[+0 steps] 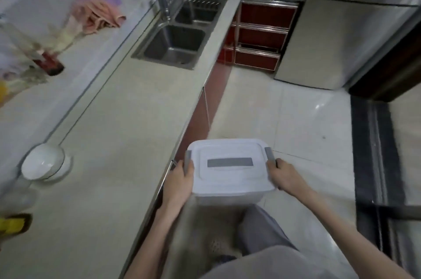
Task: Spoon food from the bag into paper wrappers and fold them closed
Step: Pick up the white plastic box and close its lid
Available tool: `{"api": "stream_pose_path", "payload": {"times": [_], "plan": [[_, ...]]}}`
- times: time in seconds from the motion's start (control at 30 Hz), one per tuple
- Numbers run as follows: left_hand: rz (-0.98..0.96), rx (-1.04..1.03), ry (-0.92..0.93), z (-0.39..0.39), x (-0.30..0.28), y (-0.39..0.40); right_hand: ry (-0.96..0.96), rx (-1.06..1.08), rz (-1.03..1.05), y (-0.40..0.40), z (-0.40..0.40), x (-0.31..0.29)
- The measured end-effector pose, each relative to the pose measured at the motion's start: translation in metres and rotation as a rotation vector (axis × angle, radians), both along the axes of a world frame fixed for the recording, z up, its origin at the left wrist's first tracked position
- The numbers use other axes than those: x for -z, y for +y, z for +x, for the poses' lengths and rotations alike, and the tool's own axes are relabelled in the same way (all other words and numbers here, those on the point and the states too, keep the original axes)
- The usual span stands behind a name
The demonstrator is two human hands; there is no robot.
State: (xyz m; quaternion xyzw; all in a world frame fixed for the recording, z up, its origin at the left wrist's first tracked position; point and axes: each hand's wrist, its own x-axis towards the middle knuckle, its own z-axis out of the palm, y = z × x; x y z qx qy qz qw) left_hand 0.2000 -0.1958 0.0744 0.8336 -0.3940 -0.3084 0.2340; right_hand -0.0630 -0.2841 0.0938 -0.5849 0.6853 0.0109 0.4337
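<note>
Beside the kitchen counter (127,142), 2 hands, left (180,185) and right (287,177), grip a lidded white container (230,171) between them.

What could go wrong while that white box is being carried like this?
The box hangs over the floor beside the counter, not on it, held only by the left hand and right hand at its grey side clips; if a clip pops open, the grip might slip and the box drop. Setting it down carelessly could clip the counter edge. Sliding it far left might knock the white bowl.
</note>
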Motion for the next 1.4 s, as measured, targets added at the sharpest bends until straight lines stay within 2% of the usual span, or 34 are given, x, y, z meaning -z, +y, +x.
{"api": "stream_pose_path", "payload": {"times": [0.1, 0.3, 0.43, 0.63, 0.77, 0.83, 0.9, 0.93, 1.07, 1.23, 1.4], "plan": [[0.055, 0.170, -0.053, -0.016, 0.004, -0.064, 0.028, 0.134, -0.027, -0.031, -0.022, 0.002], [0.035, 0.355, -0.106, -0.042, 0.007, -0.210, 0.005, 0.306, -0.089, -0.128, -0.051, 0.020], [0.060, 0.388, -0.159, -0.050, -0.007, -0.302, -0.010, 0.334, -0.151, -0.209, -0.060, 0.013], [-0.030, 0.342, -0.219, -0.059, -0.028, -0.413, -0.041, 0.316, -0.322, -0.333, -0.066, -0.017], [-0.053, 0.306, -0.267, -0.055, -0.028, -0.471, -0.012, 0.259, -0.371, -0.402, -0.059, -0.029], [-0.073, 0.305, -0.245, -0.053, -0.027, -0.503, 0.084, 0.171, -0.405, -0.434, -0.056, -0.034], [-0.095, 0.305, -0.197, -0.054, -0.029, -0.538, 0.248, -0.028, -0.656, -0.466, -0.054, -0.038], [-0.113, 0.301, -0.182, -0.053, -0.029, -0.557, 0.297, -0.102, -0.701, -0.483, -0.052, -0.043], [-0.169, 0.275, -0.053, -0.044, -0.032, -0.634, 0.506, -0.276, -1.006, -0.554, -0.047, -0.046], [-0.261, 0.322, -0.029, -0.036, -0.040, -0.736, 0.573, -0.282, -1.004, -0.641, -0.038, -0.058], [-0.248, 0.354, 0.028, -0.026, -0.032, -0.816, 0.449, -0.157, -0.892, -0.708, -0.034, -0.054]]}}
